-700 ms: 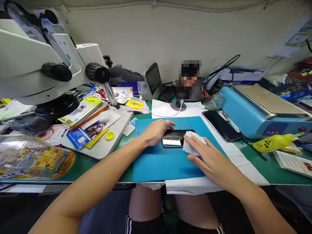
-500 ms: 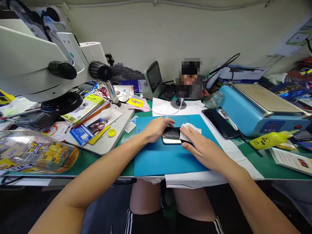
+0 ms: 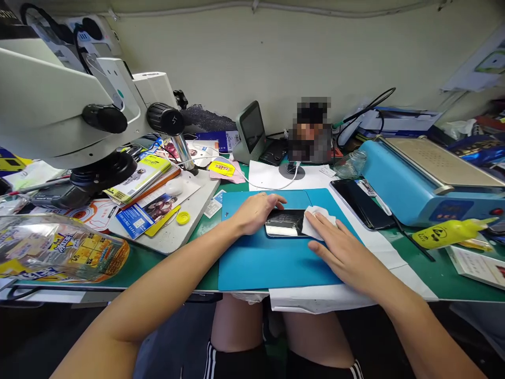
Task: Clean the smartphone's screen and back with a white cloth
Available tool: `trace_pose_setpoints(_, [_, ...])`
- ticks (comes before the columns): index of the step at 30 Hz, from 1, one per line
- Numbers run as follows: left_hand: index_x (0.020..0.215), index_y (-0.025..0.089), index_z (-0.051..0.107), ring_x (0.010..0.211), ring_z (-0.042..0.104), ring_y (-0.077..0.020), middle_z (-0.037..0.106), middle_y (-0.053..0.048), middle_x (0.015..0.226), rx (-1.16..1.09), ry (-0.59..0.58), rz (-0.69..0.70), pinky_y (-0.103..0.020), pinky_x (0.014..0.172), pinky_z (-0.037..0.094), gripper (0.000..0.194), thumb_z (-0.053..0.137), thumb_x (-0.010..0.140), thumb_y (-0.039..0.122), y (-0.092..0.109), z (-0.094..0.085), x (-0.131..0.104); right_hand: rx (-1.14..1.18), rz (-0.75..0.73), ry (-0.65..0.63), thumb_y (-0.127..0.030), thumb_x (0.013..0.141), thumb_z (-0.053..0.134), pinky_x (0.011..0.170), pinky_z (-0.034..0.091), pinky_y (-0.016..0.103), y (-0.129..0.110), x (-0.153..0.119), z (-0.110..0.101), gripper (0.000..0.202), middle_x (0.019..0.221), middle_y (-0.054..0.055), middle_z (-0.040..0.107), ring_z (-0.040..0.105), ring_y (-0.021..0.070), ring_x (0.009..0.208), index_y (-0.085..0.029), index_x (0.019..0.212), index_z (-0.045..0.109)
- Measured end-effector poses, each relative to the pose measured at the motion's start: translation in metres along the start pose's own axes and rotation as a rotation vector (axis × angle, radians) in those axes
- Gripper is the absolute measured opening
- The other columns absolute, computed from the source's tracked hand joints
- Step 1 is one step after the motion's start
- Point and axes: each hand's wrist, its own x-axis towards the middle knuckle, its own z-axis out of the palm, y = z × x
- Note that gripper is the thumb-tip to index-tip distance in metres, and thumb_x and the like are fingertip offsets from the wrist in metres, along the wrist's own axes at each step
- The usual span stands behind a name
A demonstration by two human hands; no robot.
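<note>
A smartphone [image 3: 284, 223] with a dark, glossy face lies flat on the blue mat [image 3: 260, 266]. Its upper left corner is gripped by my left hand [image 3: 254, 213], thumb and fingers bent around the edge. Beneath the fingers of my right hand [image 3: 335, 245] is a crumpled white tissue [image 3: 309, 227], pressed onto the phone's right end. That end of the phone is hidden by the tissue and hand.
A microscope [image 3: 51, 110] looms at the left, above booklets and a clear plastic bottle [image 3: 59, 247]. To the right lie another phone [image 3: 361, 204], a blue heating plate [image 3: 426, 179] and a yellow squeeze bottle [image 3: 445, 233]. A small display [image 3: 251, 129] stands behind.
My right hand has slid right along the phone with the tissue, baring more of its face. My left hand stays at the left end. The view has shifted slightly.
</note>
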Motion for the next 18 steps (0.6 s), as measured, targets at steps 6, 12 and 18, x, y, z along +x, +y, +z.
trace_pose_setpoints(6, [0.121,0.014,0.065,0.105,0.061,-0.0299,0.073,-0.012,0.111,-0.037,0.017,0.006,-0.044,0.094,0.044,0.098,-0.007,0.094,0.074,-0.001,0.001,0.0,-0.049,-0.017,0.019,-0.059,0.101,0.03,0.117,0.03,0.06,-0.004,-0.005,-0.002,0.07,0.16,0.011,0.037,0.03,0.0317,0.148,-0.019,0.158,0.025])
trace_pose_setpoints(12, [0.121,0.015,0.065,0.104,0.061,-0.0297,0.073,-0.011,0.112,-0.014,0.001,-0.004,-0.043,0.093,0.045,0.098,-0.009,0.093,0.073,0.0,0.001,0.0,-0.118,-0.056,0.042,-0.061,0.099,0.034,0.114,0.036,0.058,-0.012,-0.028,0.0,0.073,0.159,0.013,0.039,0.035,0.0326,0.146,-0.018,0.158,0.026])
trace_pose_setpoints(18, [0.122,0.015,0.065,0.106,0.061,-0.0291,0.072,-0.01,0.112,-0.011,-0.005,-0.01,-0.043,0.094,0.045,0.097,-0.008,0.094,0.072,0.0,0.0,-0.001,-0.034,-0.004,-0.024,-0.06,0.101,0.027,0.118,0.028,0.06,0.003,0.013,-0.009,0.071,0.161,0.013,0.033,0.03,0.0315,0.148,-0.018,0.158,0.024])
